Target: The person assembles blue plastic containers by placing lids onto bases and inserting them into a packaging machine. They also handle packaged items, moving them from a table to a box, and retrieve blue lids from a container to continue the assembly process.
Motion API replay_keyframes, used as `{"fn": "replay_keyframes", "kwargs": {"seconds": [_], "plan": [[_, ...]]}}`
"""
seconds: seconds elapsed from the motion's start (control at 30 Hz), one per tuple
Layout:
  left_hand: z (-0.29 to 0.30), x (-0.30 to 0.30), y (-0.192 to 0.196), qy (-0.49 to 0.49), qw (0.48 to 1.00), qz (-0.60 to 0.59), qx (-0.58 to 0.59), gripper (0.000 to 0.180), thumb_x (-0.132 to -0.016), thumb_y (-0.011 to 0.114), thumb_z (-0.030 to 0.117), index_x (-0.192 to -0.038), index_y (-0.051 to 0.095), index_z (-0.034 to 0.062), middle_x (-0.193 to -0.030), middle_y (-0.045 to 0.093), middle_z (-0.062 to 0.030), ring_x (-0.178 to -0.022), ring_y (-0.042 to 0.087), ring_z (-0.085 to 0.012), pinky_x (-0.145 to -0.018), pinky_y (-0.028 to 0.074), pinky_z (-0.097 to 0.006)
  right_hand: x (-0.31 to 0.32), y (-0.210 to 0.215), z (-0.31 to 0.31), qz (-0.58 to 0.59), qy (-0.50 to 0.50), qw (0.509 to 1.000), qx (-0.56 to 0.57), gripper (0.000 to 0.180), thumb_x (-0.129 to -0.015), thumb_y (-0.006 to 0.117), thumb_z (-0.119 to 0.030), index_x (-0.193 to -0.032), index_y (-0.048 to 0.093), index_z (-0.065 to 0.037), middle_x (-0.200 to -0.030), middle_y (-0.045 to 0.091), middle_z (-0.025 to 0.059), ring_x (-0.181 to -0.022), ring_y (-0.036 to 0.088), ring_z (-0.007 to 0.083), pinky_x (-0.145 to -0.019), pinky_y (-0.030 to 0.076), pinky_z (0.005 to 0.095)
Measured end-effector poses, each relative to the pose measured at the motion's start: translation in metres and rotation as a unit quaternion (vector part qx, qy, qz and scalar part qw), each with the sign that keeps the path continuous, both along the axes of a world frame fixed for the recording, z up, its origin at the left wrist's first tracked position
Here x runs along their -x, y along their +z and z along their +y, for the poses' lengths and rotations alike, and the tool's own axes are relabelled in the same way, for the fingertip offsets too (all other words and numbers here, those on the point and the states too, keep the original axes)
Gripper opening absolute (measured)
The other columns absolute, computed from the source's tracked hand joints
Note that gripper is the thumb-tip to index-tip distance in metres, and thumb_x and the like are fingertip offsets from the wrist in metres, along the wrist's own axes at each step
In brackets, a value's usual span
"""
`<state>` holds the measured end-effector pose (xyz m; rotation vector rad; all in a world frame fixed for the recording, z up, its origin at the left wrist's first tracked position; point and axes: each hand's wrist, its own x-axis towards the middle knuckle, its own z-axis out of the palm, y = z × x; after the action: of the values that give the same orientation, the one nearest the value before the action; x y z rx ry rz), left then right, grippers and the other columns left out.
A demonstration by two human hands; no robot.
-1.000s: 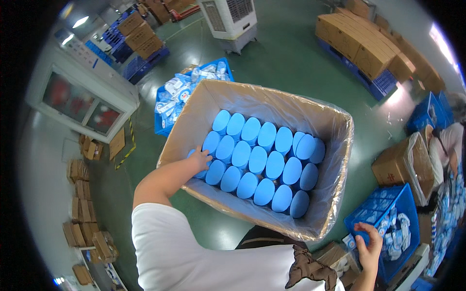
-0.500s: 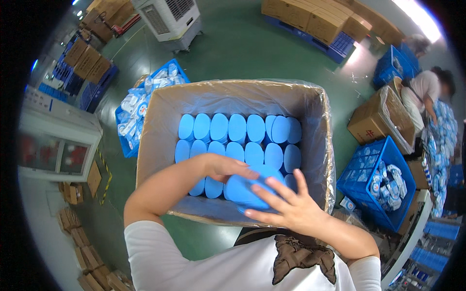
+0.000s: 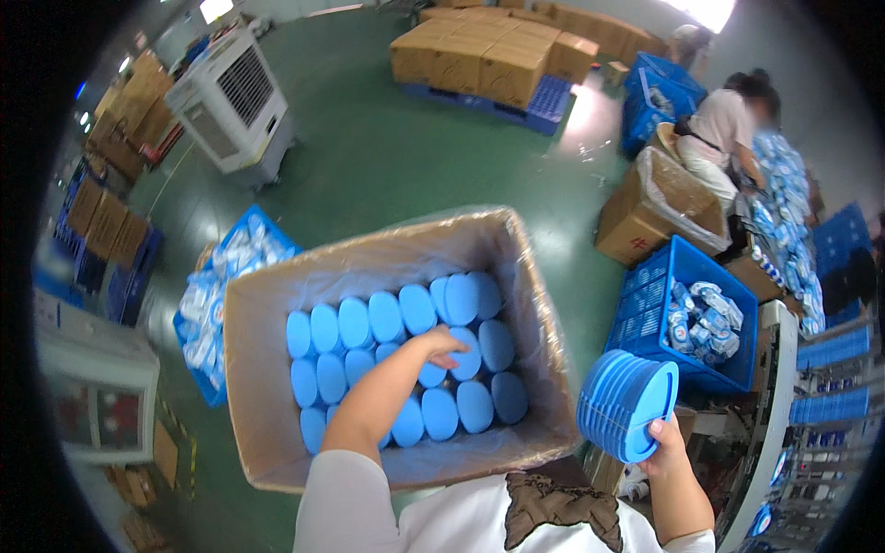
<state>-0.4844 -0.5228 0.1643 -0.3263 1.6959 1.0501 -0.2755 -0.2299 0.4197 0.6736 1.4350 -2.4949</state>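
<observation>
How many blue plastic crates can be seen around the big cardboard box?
3 clearly: one blue crate right of the cardboard box, one crate at its left, one far crate by the seated person. Others may be hidden.

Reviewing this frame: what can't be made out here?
Head view only.
- Left hand: fingertips are down among the blue stacks; grip unclear.
- Cardboard box: depth below the top layer hidden by the stacks.
- Right hand: palm hidden behind the lid stack; lid count too small to tell.

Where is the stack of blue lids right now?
In the head view, the stack of blue lids is in the right hand, outside the cardboard box, beside the blue crate.
</observation>
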Motion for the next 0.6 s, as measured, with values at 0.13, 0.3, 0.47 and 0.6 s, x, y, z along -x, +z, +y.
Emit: {"fn": "replay_keyframes", "kwargs": {"seconds": [0.13,0.3,0.47,0.6], "plan": [[-0.008,0.013,-0.009,-0.030,0.997,-0.071,0.009,0.049,-0.070,0.080,0.028,-0.100,0.053,-0.0002,-0.077,0.063,-0.0097,-0.056,0.061,-0.0121,-0.041,0.046,-0.021,-0.026,-0.005,0.024,-0.010,-0.035,0.998,0.050,0.086,-0.063,0.076,-0.022,-0.133,0.032,0.001,-0.123,0.049,0.0177,-0.110,0.053,0.0310,-0.092,0.047,0.0446],[-0.016,0.027,-0.012,-0.103,0.986,-0.128,0.018,0.044,-0.066,0.082,0.035,-0.086,0.054,0.0082,-0.060,0.054,0.0003,-0.044,0.048,-0.0042,-0.037,0.036,-0.016,-0.038,-0.007,0.034,0.004,-0.069,0.993,0.096,0.085,-0.064,0.075,-0.022,-0.134,0.032,0.001,-0.123,0.050,0.0179,-0.110,0.053,0.0323,-0.092,0.047,0.0459],[-0.012,0.012,0.002,-0.104,0.994,-0.025,-0.001,0.051,-0.063,0.083,0.038,-0.088,0.052,0.0052,-0.061,0.056,-0.0030,-0.043,0.048,-0.0065,-0.037,0.039,-0.018,-0.041,-0.009,0.061,0.030,-0.080,0.989,0.121,0.071,-0.072,0.070,-0.018,-0.131,0.036,0.001,-0.120,0.053,0.0163,-0.109,0.055,0.0291,-0.093,0.046,0.0431],[-0.023,-0.032,-0.002,0.020,0.983,0.180,-0.009,0.078,-0.063,0.083,0.037,-0.116,0.041,-0.0012,-0.097,0.057,-0.0154,-0.071,0.059,-0.0175,-0.054,0.049,-0.026,-0.038,-0.019,0.096,0.057,-0.093,0.986,0.130,0.063,-0.073,0.067,-0.013,-0.128,0.040,0.001,-0.118,0.054,0.0142,-0.107,0.055,0.0262,-0.093,0.045,0.0405]]}}
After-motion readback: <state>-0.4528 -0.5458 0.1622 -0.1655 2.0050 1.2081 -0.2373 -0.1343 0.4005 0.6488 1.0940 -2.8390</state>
